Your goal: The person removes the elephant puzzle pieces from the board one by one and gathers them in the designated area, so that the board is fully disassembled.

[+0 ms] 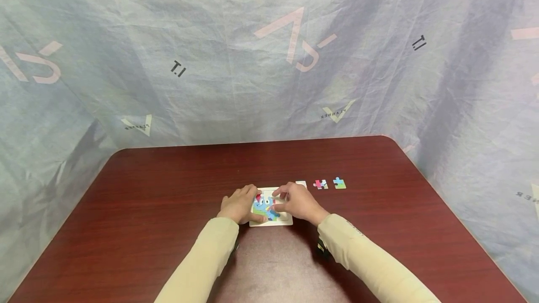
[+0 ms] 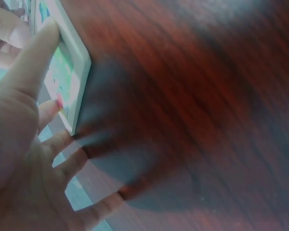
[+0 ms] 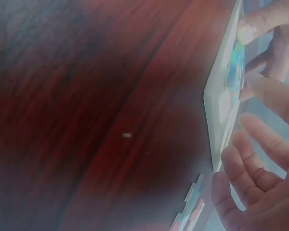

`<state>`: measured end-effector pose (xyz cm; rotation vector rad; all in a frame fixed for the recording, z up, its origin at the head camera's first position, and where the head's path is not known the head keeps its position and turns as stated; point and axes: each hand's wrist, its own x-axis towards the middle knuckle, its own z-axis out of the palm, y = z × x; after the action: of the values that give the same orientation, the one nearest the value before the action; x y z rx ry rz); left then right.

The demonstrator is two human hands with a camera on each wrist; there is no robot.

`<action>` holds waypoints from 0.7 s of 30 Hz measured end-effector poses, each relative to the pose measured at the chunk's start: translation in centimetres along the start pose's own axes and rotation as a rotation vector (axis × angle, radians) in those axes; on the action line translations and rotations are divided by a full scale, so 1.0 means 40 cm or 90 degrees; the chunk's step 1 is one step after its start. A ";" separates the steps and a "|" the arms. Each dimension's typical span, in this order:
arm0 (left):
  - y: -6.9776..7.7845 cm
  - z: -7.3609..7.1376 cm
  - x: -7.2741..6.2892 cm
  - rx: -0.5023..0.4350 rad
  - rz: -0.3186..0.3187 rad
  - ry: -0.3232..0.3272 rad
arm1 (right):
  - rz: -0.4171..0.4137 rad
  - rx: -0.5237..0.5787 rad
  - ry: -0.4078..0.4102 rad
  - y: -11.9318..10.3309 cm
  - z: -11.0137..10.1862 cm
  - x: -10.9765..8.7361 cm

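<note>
The left hand (image 1: 237, 205), fingers spread, is bracing the puzzle board (image 1: 285, 223) between both hands while the right hand (image 1: 298, 203), thumb and forefinger parted, is gripping no visible piece over it, 3 loose pieces (image 1: 340, 183) lying beyond that hand, even downward pressure probably serving best.

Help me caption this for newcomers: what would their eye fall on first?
Probably the left hand and right hand at either side of a brightly coloured puzzle board on the dark red table. Next, the loose puzzle pieces, lined up beyond the board to its right. Behind the table hangs a greyish cloth with pink and black lettering.
</note>
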<state>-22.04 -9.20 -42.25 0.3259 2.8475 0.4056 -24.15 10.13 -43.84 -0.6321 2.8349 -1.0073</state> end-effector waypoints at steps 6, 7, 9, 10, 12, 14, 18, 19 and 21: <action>0.001 -0.001 -0.002 0.005 0.001 0.001 | -0.015 -0.044 -0.021 -0.009 0.002 0.002; 0.001 -0.001 -0.002 0.006 0.001 0.002 | -0.018 -0.048 -0.026 -0.010 0.001 0.002; 0.001 0.000 -0.003 0.007 0.002 0.002 | -0.020 -0.052 -0.036 -0.011 0.000 0.004; 0.001 0.000 -0.003 0.006 0.003 0.003 | -0.023 -0.055 -0.037 -0.011 0.000 0.005; 0.001 0.001 -0.003 0.005 0.005 0.006 | -0.028 -0.059 -0.041 -0.011 -0.001 0.008; 0.001 0.001 -0.004 0.005 0.007 0.009 | -0.035 -0.061 -0.045 -0.009 -0.001 0.011; 0.001 0.000 -0.004 0.007 0.009 0.012 | -0.051 -0.063 -0.052 -0.008 -0.002 0.016; 0.001 0.000 -0.005 0.008 0.009 0.012 | -0.053 -0.063 -0.055 -0.007 -0.002 0.017; 0.001 0.000 -0.005 0.007 0.010 0.012 | -0.049 -0.059 -0.058 -0.008 -0.002 0.018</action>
<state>-21.86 -9.19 -42.19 0.3482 2.8681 0.3979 -24.71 9.67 -43.52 -0.7797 2.8103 -0.8371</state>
